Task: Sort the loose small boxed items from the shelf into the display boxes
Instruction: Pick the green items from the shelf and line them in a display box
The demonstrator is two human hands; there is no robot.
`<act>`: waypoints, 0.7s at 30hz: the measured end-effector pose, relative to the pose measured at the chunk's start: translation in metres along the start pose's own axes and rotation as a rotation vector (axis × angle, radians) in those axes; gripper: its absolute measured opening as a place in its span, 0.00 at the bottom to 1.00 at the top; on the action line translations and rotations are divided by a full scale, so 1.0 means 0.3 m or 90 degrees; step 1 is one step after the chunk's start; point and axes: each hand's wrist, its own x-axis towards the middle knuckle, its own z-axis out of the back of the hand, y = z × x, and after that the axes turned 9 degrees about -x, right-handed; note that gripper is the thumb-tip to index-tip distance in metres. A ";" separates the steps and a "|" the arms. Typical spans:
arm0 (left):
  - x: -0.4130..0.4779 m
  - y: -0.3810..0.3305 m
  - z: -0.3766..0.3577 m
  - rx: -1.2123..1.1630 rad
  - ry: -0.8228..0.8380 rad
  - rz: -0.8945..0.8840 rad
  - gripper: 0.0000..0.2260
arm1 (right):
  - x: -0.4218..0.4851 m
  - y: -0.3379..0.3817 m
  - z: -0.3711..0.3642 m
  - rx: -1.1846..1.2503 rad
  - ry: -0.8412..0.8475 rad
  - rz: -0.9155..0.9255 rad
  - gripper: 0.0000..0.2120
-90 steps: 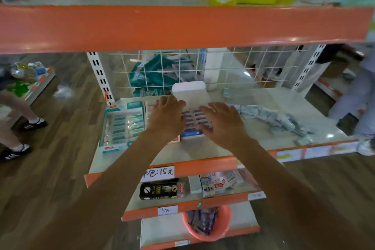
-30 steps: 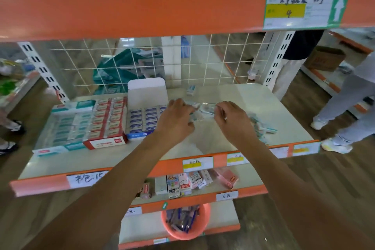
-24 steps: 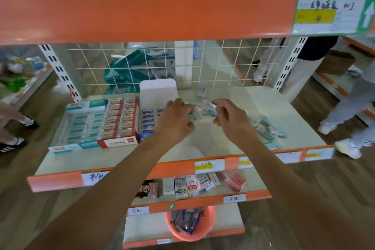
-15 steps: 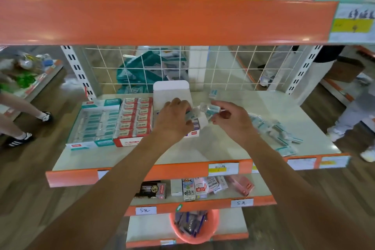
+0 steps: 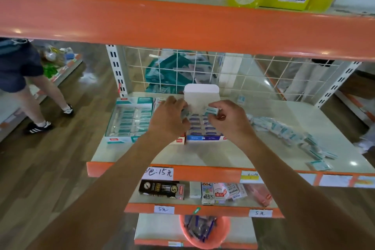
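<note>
Both hands hover over the blue display box [image 5: 204,138], whose white lid flap [image 5: 202,95] stands up at the back. My right hand [image 5: 228,121] pinches a small teal-and-white boxed item [image 5: 212,110] at the fingertips. My left hand [image 5: 169,121] has its fingers curled round another small item [image 5: 185,112], mostly hidden. Left of it sit a teal display box [image 5: 129,119] and a red display box [image 5: 180,140], largely covered by my left hand. A pile of loose small boxed items [image 5: 288,134] trails across the shelf to the right.
One stray item [image 5: 241,99] lies near the wire mesh back [image 5: 203,71]. An orange beam [image 5: 182,24] runs overhead. Lower shelves carry small packs [image 5: 162,189] and an orange basket [image 5: 205,231]. A person's legs [image 5: 38,95] stand at left, another person [image 5: 300,79] behind the mesh.
Both hands picked small items from the loose pile and carried them left to the blue display box. The view shifted left with them.
</note>
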 end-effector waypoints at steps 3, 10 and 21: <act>-0.011 0.063 0.043 -0.014 -0.012 0.015 0.16 | 0.016 0.063 -0.047 0.031 0.020 0.048 0.15; -0.038 0.193 0.140 -0.023 -0.006 0.046 0.16 | 0.071 0.189 -0.162 -0.017 0.020 0.111 0.14; -0.056 0.367 0.224 -0.104 -0.020 0.076 0.13 | 0.130 0.334 -0.294 -0.067 0.052 0.143 0.09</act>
